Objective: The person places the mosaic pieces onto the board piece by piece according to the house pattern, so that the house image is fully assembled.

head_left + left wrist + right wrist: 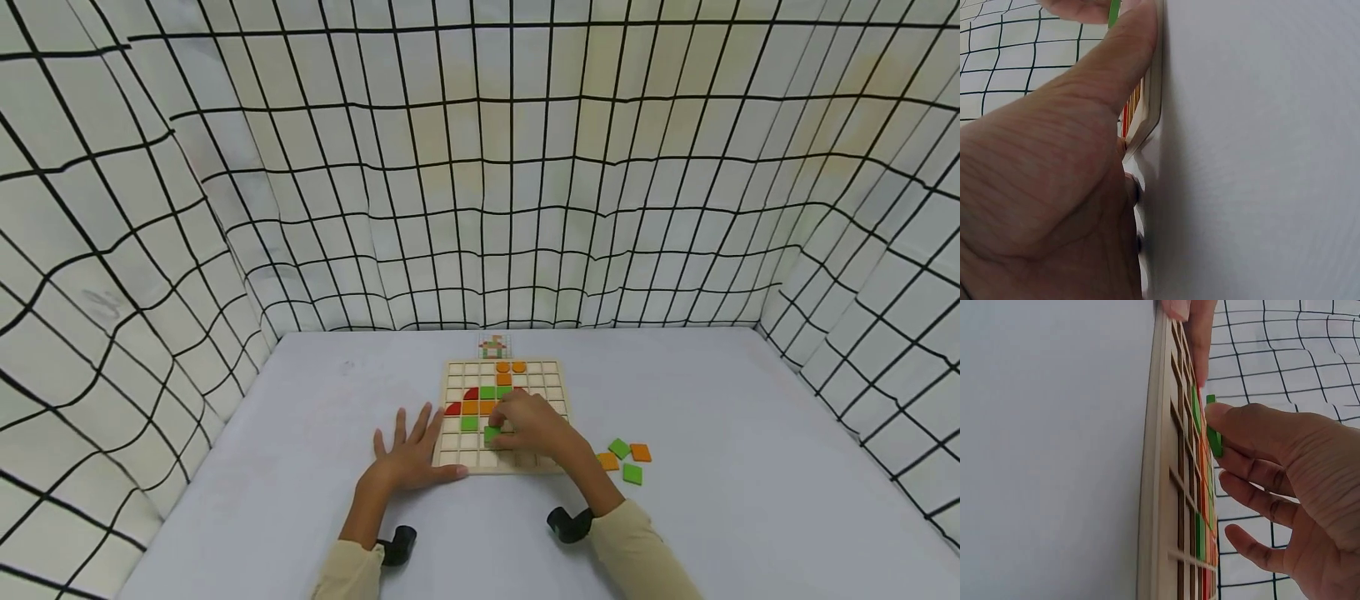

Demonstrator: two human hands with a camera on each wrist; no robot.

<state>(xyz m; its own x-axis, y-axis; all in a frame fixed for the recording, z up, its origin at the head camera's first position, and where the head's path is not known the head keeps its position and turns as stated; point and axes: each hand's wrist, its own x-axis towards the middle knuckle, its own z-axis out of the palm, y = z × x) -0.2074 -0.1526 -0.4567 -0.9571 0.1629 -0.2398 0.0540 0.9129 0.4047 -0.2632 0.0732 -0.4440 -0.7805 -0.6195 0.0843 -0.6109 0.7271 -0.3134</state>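
Observation:
A wooden grid board (pixel 467 458) lies on the table, with red, orange and green pieces in several of its cells. Between its thumb and fingers, my right hand (pixel 534 427) pinches a green square tile (pixel 1214 434) just above the lower middle of the board. The right wrist view shows that tile tilted and apart from the grid. My left hand (pixel 407 463) lies with spread fingers at the board's left side, its thumb (pixel 1116 59) along the near left corner. Part of the board's right side is hidden under my right hand.
To the right of the board lie loose tiles, green (pixel 632 474) and orange (pixel 641 452). A small pattern card (pixel 495 346) sits at the board's far edge. White walls with black grid lines (pixel 525 183) surround the white table (pixel 720 417).

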